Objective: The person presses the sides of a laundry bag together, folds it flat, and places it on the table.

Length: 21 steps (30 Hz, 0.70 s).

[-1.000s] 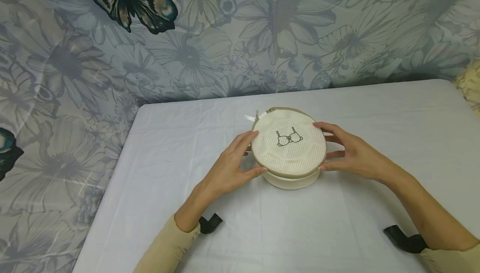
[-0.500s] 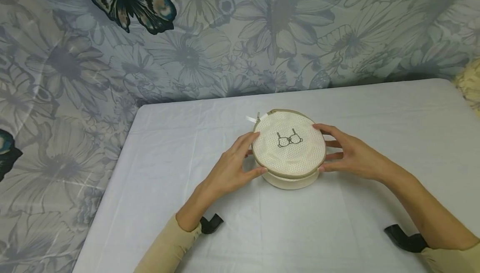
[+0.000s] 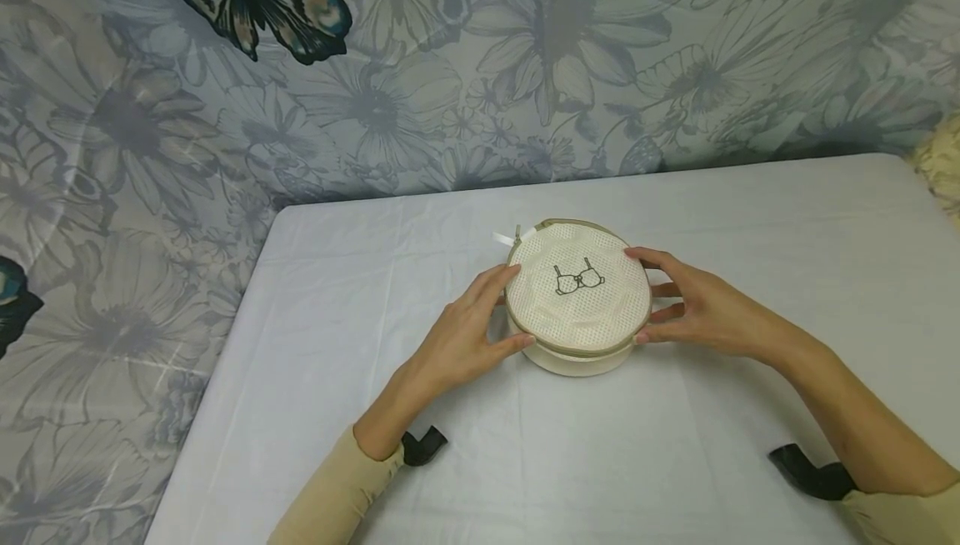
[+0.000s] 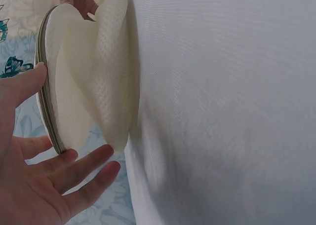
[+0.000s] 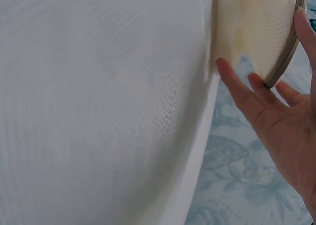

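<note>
A round cream mesh bra wash bag (image 3: 577, 316) stands upright on the white table, with a line drawing of a bra on its lid and a zipper round the top rim. At the bag's far left edge a white tab (image 3: 504, 238) sticks out by the zipper pull. My left hand (image 3: 461, 328) holds the rim from the left, its thumb at the front edge. Opposite it, my right hand (image 3: 701, 303) holds the right side of the rim. Below the rim, the soft mesh side (image 4: 111, 82) sags in a fold in the left wrist view, where lower fingers reach toward the base.
A white cloth covers the table (image 3: 360, 278). Behind and to the left hangs a grey floral backdrop (image 3: 450, 95) with butterflies. Something pale yellow and ruffled (image 3: 941, 166) shows past the table's right edge. Each wrist carries a black mount (image 3: 423, 447).
The bag's top has shifted very slightly down and toward me. Both hands keep their places on its rim.
</note>
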### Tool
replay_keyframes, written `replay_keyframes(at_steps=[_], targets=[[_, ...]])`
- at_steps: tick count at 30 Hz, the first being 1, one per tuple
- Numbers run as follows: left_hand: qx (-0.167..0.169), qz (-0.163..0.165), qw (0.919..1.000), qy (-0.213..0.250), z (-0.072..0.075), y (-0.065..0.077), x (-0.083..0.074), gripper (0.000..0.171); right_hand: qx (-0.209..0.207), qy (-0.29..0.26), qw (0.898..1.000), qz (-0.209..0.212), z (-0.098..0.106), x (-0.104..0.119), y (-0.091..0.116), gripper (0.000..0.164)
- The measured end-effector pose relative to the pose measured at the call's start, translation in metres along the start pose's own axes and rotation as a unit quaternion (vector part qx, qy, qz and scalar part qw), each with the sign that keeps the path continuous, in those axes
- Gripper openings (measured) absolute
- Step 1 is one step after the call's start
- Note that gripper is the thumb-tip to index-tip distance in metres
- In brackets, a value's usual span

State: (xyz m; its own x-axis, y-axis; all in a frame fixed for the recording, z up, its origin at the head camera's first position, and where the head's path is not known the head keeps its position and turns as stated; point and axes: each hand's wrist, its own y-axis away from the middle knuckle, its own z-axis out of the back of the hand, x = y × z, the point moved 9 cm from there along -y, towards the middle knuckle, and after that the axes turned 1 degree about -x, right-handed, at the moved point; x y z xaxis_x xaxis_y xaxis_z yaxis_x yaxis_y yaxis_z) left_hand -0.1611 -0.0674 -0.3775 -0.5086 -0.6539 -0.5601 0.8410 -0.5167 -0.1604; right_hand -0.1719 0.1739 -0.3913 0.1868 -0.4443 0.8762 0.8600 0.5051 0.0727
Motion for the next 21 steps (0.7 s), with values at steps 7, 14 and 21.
replay_keyframes(at_steps=[7,14,21], targets=[[-0.001,0.006,0.9999,-0.016,-0.0014,0.0010,0.0018,0.090,0.001,0.031,0.999,-0.008,0.0004,0.0010,-0.0020,0.106],[-0.008,0.006,0.9998,-0.018,-0.0018,0.0019,0.0032,0.090,0.001,0.062,0.998,-0.013,-0.0007,0.0006,-0.0033,0.108],[-0.003,0.022,0.9997,-0.008,-0.0041,0.0037,0.0067,0.088,0.004,0.075,0.997,-0.001,-0.0033,0.0010,-0.0040,0.108]])
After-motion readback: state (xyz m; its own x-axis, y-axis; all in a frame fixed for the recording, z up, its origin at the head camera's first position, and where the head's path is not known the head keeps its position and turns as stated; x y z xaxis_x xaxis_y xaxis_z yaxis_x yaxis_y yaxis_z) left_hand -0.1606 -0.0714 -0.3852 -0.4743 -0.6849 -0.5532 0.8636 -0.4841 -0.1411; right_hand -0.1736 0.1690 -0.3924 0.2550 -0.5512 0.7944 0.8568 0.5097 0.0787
